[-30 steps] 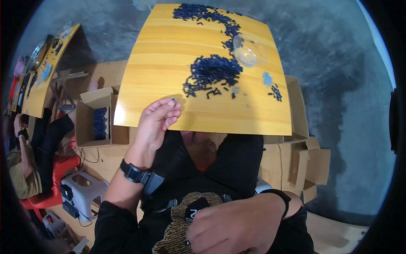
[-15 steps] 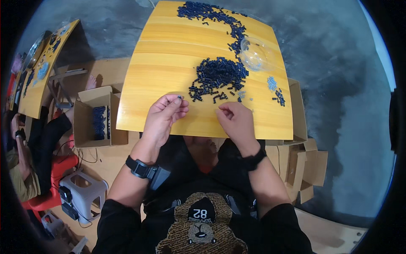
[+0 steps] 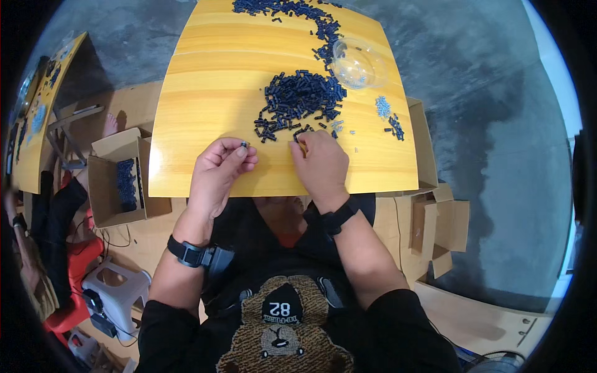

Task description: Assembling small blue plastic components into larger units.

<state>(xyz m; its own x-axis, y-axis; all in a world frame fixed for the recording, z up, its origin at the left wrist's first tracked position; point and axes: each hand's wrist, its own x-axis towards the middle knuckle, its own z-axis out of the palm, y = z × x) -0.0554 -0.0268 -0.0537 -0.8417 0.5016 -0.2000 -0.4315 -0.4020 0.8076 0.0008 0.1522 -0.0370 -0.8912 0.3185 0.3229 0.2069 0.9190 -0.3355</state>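
Between the thumb and forefinger of my left hand (image 3: 222,165) is a small black tube-like piece (image 3: 244,144), held above the near part of the table. My right hand (image 3: 322,163) is at the near edge of a big heap of short black tube-like pieces (image 3: 301,96). Its fingers are drawn together by loose pieces, and what lies in their tips is mostly hidden. A few clear small bits (image 3: 336,126) lie just beyond that hand. Farther right are a little pile of pale blue-grey bits (image 3: 382,107) and a small cluster of black pieces (image 3: 395,128).
The yellow wooden table (image 3: 205,99) also bears a clear round bowl (image 3: 377,76) and a trail of black pieces (image 3: 326,37) toward its far edge. Cardboard boxes (image 3: 99,186) flank it. Another person sits at a second table (image 3: 30,168) on the left, near a white stool (image 3: 118,292).
My right hand has reached forward to the heap's near edge. The left hand keeps its small piece. The table has shifted left and slightly up in view.
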